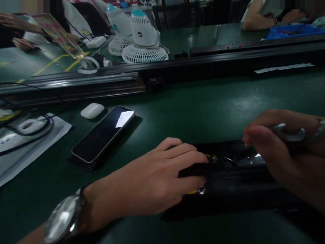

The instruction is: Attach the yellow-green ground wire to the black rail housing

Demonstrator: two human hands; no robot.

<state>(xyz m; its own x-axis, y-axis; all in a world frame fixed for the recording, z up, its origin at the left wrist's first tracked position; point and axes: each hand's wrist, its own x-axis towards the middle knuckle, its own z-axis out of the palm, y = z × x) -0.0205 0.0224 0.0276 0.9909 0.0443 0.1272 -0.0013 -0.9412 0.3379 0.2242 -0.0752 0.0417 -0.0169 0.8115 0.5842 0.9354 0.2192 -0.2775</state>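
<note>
My left hand (157, 179) lies on the left end of a long black part (236, 183) on the dark green table (193, 112); its fingers curl over the part's end, close to a small screw (213, 158) and a metal ring (201, 189). My right hand (281, 152) is closed in a pinch around a slim silvery metal tool (289, 134), its tip pointing down at the top of the black part. A silver watch (63, 220) sits on my left wrist.
A black phone (101, 135) and a white earbud case (92, 110) lie left of my hands, beside papers and cables (27, 135). A black rail (177, 67) crosses the table. Behind it stand two white fans (142, 37). Other people's arms show at both far corners.
</note>
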